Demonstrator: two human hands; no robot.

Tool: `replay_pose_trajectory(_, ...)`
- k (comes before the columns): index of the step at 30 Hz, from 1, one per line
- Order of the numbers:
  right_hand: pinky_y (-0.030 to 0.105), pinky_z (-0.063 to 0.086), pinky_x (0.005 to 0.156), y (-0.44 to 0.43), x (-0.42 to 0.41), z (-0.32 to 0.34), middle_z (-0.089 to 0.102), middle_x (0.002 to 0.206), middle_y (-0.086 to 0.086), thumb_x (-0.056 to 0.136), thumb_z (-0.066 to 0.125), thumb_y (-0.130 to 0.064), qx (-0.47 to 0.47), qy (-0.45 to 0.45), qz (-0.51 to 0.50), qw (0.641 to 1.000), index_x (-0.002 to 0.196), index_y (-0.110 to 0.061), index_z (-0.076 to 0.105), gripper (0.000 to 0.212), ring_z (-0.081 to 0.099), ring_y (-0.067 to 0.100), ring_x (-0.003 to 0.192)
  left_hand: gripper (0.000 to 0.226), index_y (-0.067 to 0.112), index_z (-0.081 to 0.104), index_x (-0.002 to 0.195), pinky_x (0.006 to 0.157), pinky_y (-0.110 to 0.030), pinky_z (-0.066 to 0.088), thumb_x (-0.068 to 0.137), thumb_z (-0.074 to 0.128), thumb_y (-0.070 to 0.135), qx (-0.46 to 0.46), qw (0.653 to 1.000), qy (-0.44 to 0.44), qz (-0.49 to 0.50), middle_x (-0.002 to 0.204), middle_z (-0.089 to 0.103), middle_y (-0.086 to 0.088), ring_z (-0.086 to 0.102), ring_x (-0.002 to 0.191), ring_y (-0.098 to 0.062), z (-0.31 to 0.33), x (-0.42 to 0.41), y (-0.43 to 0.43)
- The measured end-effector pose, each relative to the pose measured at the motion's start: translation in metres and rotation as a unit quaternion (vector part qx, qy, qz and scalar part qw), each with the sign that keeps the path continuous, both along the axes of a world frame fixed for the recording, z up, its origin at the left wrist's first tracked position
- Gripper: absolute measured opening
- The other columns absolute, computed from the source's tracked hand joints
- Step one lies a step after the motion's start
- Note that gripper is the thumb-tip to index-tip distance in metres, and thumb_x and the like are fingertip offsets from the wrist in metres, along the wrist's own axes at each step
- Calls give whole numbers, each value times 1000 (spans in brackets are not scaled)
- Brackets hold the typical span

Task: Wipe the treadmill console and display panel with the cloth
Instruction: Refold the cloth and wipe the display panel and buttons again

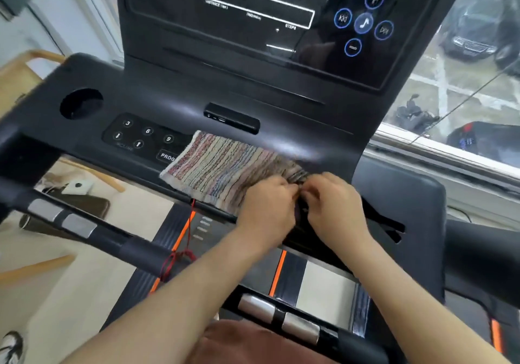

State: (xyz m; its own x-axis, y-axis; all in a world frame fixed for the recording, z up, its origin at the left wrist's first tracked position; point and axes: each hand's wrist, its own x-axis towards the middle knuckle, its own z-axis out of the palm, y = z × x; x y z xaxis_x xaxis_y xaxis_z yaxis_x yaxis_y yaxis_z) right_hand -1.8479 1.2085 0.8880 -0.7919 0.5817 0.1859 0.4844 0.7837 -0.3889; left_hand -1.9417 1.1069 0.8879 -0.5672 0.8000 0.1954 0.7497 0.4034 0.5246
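Your forearms meet at the right end of the cloth, where your left hand and right hand both pinch its bunched edge. It lies on the console, stretching leftward from your hands toward the keypad; the display panel stands beyond.

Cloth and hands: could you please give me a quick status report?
Left hand and right hand pinch the cloth at its right end. Cloth lies on the console, overlapping the keypad. Nothing blocks the display panel.
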Motion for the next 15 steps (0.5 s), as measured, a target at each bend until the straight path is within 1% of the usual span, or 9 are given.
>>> replay_pose_trajectory(2, 30, 38, 52, -12, 29, 0, 58, 69, 3, 73, 58, -8, -10, 11, 13, 1000, 68, -11, 62, 7, 55, 27, 62, 19, 15, 70, 71, 49, -30, 40, 73, 52, 19, 27, 999, 2, -26, 69, 60, -2, 57, 55, -24, -5, 23, -15)
replay_pose_trajectory(4, 28, 36, 53, -1, 27, -2, 58, 69, 3, 73, 58, -8, -2, 8, 16, 1000, 68, -10, 62, 7, 54, 28, 62, 16, 13, 71, 71, 47, -29, 42, 71, 56, 16, 34, 999, 6, -40, 68, 61, -4, 57, 54, -26, -6, 19, -8)
replay_pose_trajectory(6, 29, 35, 55, 17, 7, -2, 59, 72, 6, 78, 63, -5, 11, 1, -11, 1000, 71, -9, 64, 8, 56, 31, 66, 10, 10, 73, 73, 48, -30, 47, 70, 63, 11, 21, 999, 16, -38, 69, 63, -7, 60, 56, -29, -2, 4, 13)
replay_pose_trajectory(7, 29, 34, 56, 25, -3, -2, 59, 74, 7, 79, 64, -4, 6, 0, -34, 999, 73, -8, 65, 8, 56, 32, 68, 10, 10, 74, 75, 50, -31, 47, 71, 65, 9, 10, 999, 21, -28, 71, 64, -9, 61, 59, -31, 0, -2, 24)
replay_pose_trajectory(9, 30, 32, 57, 26, -2, -4, 59, 76, 8, 80, 63, -2, -11, 8, -62, 998, 74, -7, 65, 8, 56, 32, 70, 15, 11, 75, 80, 54, -31, 43, 76, 60, 11, -6, 999, 30, -16, 75, 65, -9, 61, 64, -31, 0, -3, 36)
replay_pose_trajectory(11, 28, 32, 56, 9, 24, -6, 59, 74, 6, 78, 61, -4, -11, 26, -65, 997, 71, -9, 63, 9, 55, 30, 67, 16, 13, 74, 77, 51, -31, 45, 75, 58, 13, 19, 999, 19, -41, 73, 64, -6, 60, 61, -28, -4, 16, 24)
replay_pose_trajectory(13, 27, 36, 55, -13, 57, -4, 58, 71, 2, 75, 59, -7, -23, 43, -54, 997, 70, -10, 63, 7, 54, 25, 64, 14, 13, 72, 74, 48, -30, 46, 75, 58, 15, 39, 997, 2, -71, 70, 61, -4, 57, 58, -25, -7, 42, -2)
replay_pose_trajectory(15, 28, 40, 54, -13, 67, -7, 58, 70, 2, 74, 62, -5, -34, 51, -42, 997, 70, -10, 64, 7, 54, 24, 63, 18, 12, 70, 73, 47, -31, 45, 77, 53, 17, 45, 995, 3, -91, 69, 60, -4, 56, 56, -25, -10, 49, -8)
